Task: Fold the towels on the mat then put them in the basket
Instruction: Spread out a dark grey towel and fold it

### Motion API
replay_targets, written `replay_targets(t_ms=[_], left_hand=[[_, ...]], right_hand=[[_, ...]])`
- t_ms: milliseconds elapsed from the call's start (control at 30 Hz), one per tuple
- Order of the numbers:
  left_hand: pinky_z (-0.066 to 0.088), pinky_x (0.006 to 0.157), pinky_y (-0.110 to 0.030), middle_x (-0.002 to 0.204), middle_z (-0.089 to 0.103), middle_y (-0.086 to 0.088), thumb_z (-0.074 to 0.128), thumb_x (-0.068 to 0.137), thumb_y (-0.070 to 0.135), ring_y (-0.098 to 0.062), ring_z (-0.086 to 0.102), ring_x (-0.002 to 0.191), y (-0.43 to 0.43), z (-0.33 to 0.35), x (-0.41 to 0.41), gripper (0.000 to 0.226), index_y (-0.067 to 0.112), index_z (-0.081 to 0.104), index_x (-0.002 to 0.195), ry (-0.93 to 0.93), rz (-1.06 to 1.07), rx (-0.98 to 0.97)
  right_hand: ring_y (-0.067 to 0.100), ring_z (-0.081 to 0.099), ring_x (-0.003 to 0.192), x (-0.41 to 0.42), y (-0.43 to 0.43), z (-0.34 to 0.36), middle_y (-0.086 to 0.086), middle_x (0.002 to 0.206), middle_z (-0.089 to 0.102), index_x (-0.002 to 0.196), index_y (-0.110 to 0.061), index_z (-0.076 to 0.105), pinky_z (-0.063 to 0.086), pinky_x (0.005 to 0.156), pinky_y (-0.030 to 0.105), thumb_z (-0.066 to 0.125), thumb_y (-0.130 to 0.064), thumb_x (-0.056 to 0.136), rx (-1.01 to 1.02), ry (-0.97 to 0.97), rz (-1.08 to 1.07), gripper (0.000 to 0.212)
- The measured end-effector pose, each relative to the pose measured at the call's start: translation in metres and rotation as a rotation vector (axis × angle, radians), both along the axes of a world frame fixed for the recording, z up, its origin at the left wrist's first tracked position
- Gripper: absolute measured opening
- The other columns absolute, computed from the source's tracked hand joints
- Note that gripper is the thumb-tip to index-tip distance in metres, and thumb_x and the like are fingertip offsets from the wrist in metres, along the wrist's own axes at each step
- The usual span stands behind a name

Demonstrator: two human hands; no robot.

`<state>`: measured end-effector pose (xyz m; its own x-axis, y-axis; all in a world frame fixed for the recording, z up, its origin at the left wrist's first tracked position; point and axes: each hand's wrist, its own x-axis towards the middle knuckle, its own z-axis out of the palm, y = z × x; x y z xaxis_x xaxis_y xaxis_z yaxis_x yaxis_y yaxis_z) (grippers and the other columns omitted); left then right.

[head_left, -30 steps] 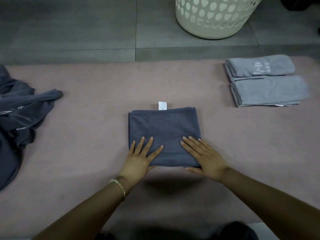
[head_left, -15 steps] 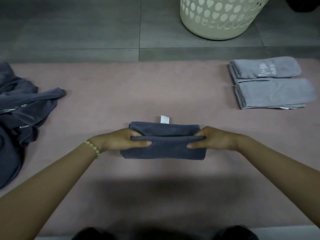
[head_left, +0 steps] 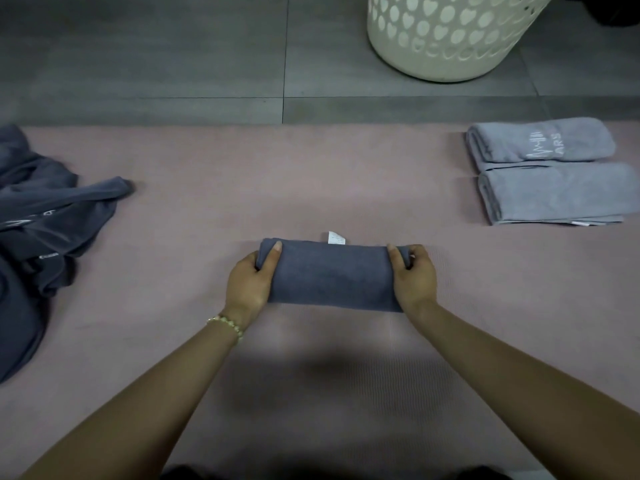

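Note:
A dark blue-grey towel point(head_left: 330, 275) lies folded into a narrow band in the middle of the pink mat point(head_left: 214, 188), a white label sticking out at its far edge. My left hand point(head_left: 250, 278) grips its left end, thumb on top. My right hand point(head_left: 414, 275) grips its right end, fingers curled round the edge. Two folded light grey towels point(head_left: 550, 171) lie side by side at the mat's far right. The cream basket point(head_left: 446, 32) with heart-shaped holes stands on the floor beyond the mat.
A heap of unfolded dark towels point(head_left: 38, 237) covers the mat's left edge. Grey floor tiles point(head_left: 173, 53) run behind the mat. A dark shape sits at the bottom edge of the view.
A second ago both hands pressed flat on the square-folded towel. They then took its near edge and folded it over away from me; the towel is now a narrow band held at both ends.

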<state>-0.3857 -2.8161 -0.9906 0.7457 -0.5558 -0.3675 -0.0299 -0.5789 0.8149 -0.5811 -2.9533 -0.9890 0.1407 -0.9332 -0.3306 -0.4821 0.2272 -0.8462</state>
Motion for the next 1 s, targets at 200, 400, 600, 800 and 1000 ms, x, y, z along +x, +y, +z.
replay_targets(t_ms=[200, 400, 600, 800, 1000], left_hand=[[0.045, 0.066, -0.029, 0.065, 0.062, 0.000, 0.053, 0.086, 0.058, -0.022, 0.060, 0.070, -0.010, -0.005, 0.010, 0.048, 0.017, 0.058, 0.061, 0.004, 0.003, 0.139], [0.036, 0.054, -0.026, 0.059, 0.056, 0.003, 0.052, 0.087, 0.057, -0.016, 0.053, 0.061, -0.011, -0.001, 0.010, 0.048, 0.019, 0.052, 0.057, -0.026, -0.009, 0.211], [0.038, 0.055, -0.028, 0.059, 0.059, 0.000, 0.051, 0.087, 0.058, -0.019, 0.056, 0.061, -0.011, 0.001, 0.011, 0.051, 0.015, 0.055, 0.060, -0.010, -0.013, 0.198], [0.032, 0.046, -0.024, 0.048, 0.047, 0.002, 0.057, 0.086, 0.053, -0.014, 0.045, 0.049, -0.009, 0.008, 0.000, 0.053, 0.015, 0.042, 0.053, -0.034, 0.117, 0.137], [0.048, 0.070, -0.032, 0.081, 0.061, -0.013, 0.071, 0.070, 0.057, -0.028, 0.060, 0.077, 0.001, 0.004, -0.009, 0.064, -0.003, 0.057, 0.089, -0.113, 0.392, -0.006]], right_hand=[[0.022, 0.057, 0.073, 0.001, -0.002, -0.006, 0.002, 0.073, 0.058, 0.090, -0.012, 0.050, 0.046, 0.067, 0.031, 0.052, -0.038, 0.094, -0.090, 0.174, 0.070, 0.026], [0.029, 0.055, 0.100, 0.008, -0.010, 0.003, 0.009, 0.107, 0.058, 0.109, -0.010, 0.053, 0.041, 0.086, 0.038, 0.053, -0.038, 0.091, -0.449, 0.449, 0.238, 0.034], [0.019, 0.044, 0.117, 0.066, -0.020, 0.025, -0.001, 0.129, 0.046, 0.128, -0.020, 0.050, 0.037, 0.102, 0.033, 0.047, -0.067, 0.083, -0.150, 0.471, 1.089, 0.065], [0.019, 0.054, 0.102, 0.079, -0.023, 0.024, 0.001, 0.118, 0.056, 0.115, -0.020, 0.053, 0.045, 0.090, 0.033, 0.048, -0.071, 0.080, -0.042, 0.544, 1.073, 0.062], [0.020, 0.058, 0.110, 0.073, -0.015, 0.031, 0.000, 0.124, 0.061, 0.127, -0.020, 0.056, 0.045, 0.097, 0.032, 0.048, -0.067, 0.084, 0.142, 0.493, 1.046, 0.064]])
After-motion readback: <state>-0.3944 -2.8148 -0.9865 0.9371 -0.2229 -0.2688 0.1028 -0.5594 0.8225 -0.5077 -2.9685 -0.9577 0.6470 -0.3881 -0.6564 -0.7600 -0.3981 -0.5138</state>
